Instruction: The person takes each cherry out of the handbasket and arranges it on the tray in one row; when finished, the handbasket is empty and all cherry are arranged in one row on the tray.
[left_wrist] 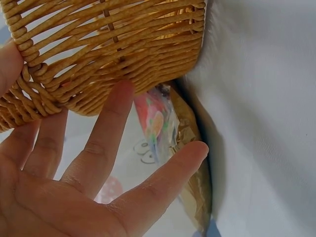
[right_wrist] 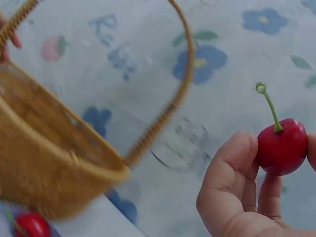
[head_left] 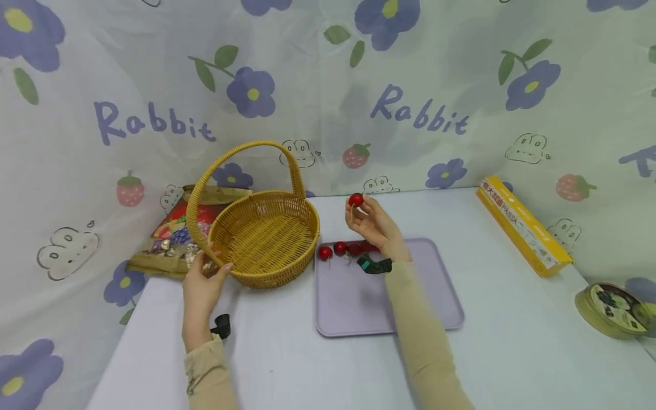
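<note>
A golden wicker basket (head_left: pixel 269 279) with a tall arched handle stands on the left of the table, nothing inside it. My left hand (head_left: pixel 201 293) grips its near left side where the handle joins the rim, with some fingers spread along the woven wall in the left wrist view. High over the tray's back edge, my right hand (head_left: pixel 376 225) pinches a red cherry (right_wrist: pixel 282 148) between thumb and fingertips, its green stem pointing up in the right wrist view. Several more cherries (head_left: pixel 325 253) lie along the back left of the lilac tray (head_left: pixel 353 307), partly hidden behind the right wrist.
Behind the basket leans a brown bag (head_left: pixel 171 242) printed with fruit. A yellow pasta box (head_left: pixel 523 225) lies at the back right, and a round gold tin (head_left: pixel 612 310) is at the right edge. A flower-printed curtain (head_left: pixel 318 114) hangs behind the table.
</note>
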`<state>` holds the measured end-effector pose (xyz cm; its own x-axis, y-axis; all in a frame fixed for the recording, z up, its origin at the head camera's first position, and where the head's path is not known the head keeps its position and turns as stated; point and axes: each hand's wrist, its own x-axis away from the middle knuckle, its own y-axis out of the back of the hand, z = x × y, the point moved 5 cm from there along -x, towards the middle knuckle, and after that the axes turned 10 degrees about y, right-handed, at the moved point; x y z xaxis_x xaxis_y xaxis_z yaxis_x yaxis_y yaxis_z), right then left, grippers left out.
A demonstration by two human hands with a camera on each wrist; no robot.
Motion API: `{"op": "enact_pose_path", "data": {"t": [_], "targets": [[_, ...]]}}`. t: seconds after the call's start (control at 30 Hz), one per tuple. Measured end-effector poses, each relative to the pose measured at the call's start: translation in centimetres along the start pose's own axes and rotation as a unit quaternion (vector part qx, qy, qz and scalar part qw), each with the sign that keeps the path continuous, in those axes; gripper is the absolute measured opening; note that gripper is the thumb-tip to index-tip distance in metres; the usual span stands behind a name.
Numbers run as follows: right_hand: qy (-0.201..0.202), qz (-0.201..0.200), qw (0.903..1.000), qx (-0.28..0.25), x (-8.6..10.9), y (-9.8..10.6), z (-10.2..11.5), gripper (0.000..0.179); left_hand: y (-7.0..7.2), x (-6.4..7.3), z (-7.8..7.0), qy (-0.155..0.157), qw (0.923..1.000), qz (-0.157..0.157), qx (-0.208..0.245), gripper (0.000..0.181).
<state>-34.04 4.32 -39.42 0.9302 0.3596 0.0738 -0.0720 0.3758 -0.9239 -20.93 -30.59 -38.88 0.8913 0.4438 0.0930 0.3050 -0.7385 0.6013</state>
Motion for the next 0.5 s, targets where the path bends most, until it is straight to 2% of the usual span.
{"op": "enact_pose_path", "data": {"t": [0.13,0.23,0.3,0.33,0.37,0.4,0.43,0.5], "targets": [[0.038,-0.018,0.9984,-0.037,2.2,3.4,3.2,0.019,0.4,-0.1,-0.3,-0.012,0.9999,-0.009,-0.007,0.065],[0.056,-0.047,0.9968,-0.033,3.8,5.6,4.9,0.015,0.6,-0.2,-0.4,-0.014,0.9998,-0.008,-0.015,0.065],[0.071,-0.077,0.9942,0.022,4.7,6.7,5.7,0.013,0.5,-0.3,-0.4,-0.010,0.9999,-0.003,-0.013,0.065],[0.079,-0.090,0.9901,0.073,5.0,7.1,6.0,0.014,0.4,-0.3,-0.3,-0.006,0.9999,-0.001,-0.012,0.066],[0.087,-0.104,0.9816,0.135,5.3,7.5,6.3,0.016,0.2,-0.2,-0.3,-0.001,1.0000,0.002,-0.008,0.066],[0.092,-0.119,0.9682,0.200,5.6,7.8,6.6,0.019,0.1,-0.1,-0.2,0.002,1.0000,0.003,-0.006,0.066],[0.096,-0.134,0.9502,0.264,5.8,8.0,6.8,0.024,0.0,0.0,-0.1,0.006,1.0000,0.003,-0.004,0.067],[0.098,-0.157,0.9081,0.376,6.0,8.3,7.1,0.034,-0.1,0.3,0.1,0.013,0.9999,0.005,0.000,0.067]]}}
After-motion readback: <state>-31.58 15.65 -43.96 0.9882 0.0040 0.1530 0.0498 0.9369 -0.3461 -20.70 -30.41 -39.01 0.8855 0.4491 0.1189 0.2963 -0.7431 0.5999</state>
